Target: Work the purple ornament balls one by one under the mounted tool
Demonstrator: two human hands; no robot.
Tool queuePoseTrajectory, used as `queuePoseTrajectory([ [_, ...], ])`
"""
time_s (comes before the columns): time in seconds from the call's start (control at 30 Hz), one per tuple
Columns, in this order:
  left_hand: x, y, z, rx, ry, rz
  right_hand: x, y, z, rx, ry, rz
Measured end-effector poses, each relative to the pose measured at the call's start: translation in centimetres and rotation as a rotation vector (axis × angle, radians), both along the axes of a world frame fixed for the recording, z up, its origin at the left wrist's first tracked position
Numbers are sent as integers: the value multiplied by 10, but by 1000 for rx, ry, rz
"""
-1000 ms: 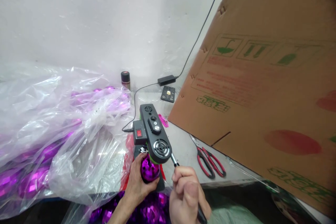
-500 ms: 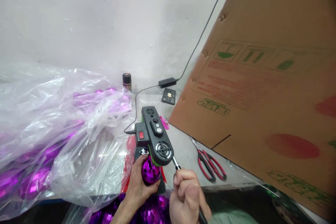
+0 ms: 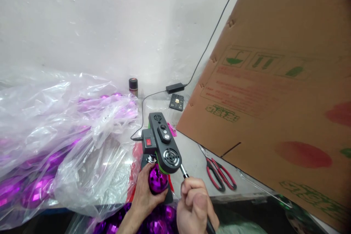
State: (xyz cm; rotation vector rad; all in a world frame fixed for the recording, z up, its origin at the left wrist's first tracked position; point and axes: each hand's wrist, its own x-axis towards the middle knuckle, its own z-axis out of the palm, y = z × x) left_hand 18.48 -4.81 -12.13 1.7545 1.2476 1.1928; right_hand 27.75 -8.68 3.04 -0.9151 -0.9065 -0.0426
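My left hand (image 3: 146, 188) is closed round a shiny purple mirrored ball (image 3: 158, 179), thumb at the lower right and fingers along its left side. The ball sits under the front end of a small black bench machine (image 3: 164, 142) with a red switch (image 3: 148, 142) on its side; the contact point is hidden. To the right, my right hand (image 3: 196, 204) is wrapped round the lever handle (image 3: 184, 170), a silver rod with a black grip, that comes from the machine's front. More purple balls (image 3: 160, 223) lie below my hands.
Clear plastic bags (image 3: 90, 168) with purple balls cover the left side. Red-handled scissors (image 3: 221, 173) lie right of the machine, beside a large tilted cardboard box (image 3: 268, 91). Behind are a black-capped bottle (image 3: 133, 86), a power adapter (image 3: 175, 87) with its cable, and a small black plate (image 3: 176, 102).
Both hands, the ball and the lever hold nearly the same places. The whole view has shifted very slightly.
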Motion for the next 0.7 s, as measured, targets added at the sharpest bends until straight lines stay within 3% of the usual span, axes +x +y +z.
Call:
queuePoseTrajectory([
  [0.4,0,1,0,14,-15,10,-7,0,-7,11,136,49],
  [0.7,5,-1,-6,42,-6,9,-8,5,-44,80,46,22],
])
